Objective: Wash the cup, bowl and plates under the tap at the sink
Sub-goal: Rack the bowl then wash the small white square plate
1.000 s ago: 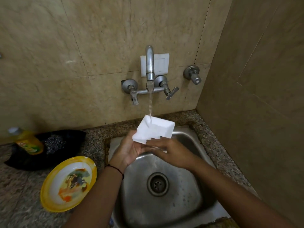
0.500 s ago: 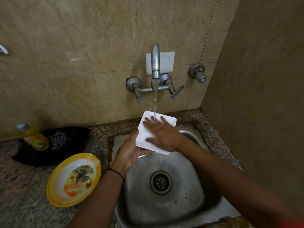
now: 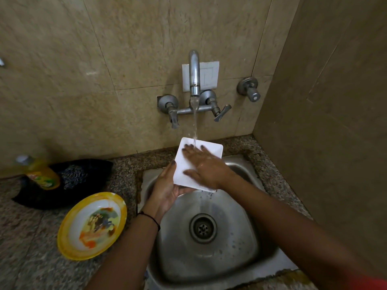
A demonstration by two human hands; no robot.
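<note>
From my feed, the white square plate (image 3: pixel 184 163) is over the far side of the sink (image 3: pixel 226 260), right under the tap (image 3: pixel 194 74). It is held at a slant with its far edge highest. It looks smooth and glossy, with rounded corners and a shallow raised lip, and it is plain white with no pattern. The thin water stream (image 3: pixel 195 126) lands on its far edge by the fingertips. The left hand (image 3: pixel 165 189) grips the plate at its near-left corner, with the thumb lying up along the left edge and the fingers curled underneath. The right hand (image 3: pixel 207 166) lies flat on the plate's face, fingers straight and spread, wet, and grasps nothing. A thin black thread band (image 3: pixel 149 217) circles the left wrist. The sink is dull brushed steel, a rounded square beaded with droplets, and it has a round perforated drain (image 3: pixel 202 228) in the middle. The tap is a grey metal wall mixer with two lever handles, mounted in front of a white switch plate (image 3: pixel 209 74). A separate round valve (image 3: pixel 249 88) sits to its right. The beige wall tiles (image 3: pixel 104 59) are mottled like stone. On the speckled granite counter (image 3: pixel 27 243) left of the sink lies a yellow-rimmed plate (image 3: pixel 92 226), round, shallow and glossy, with a colourful print in its white centre. Farther left, a black tray (image 3: pixel 41 198) holds a yellow dish-soap bottle (image 3: pixel 40 174) and a wiry steel scrubber (image 3: pixel 74 176).
</note>
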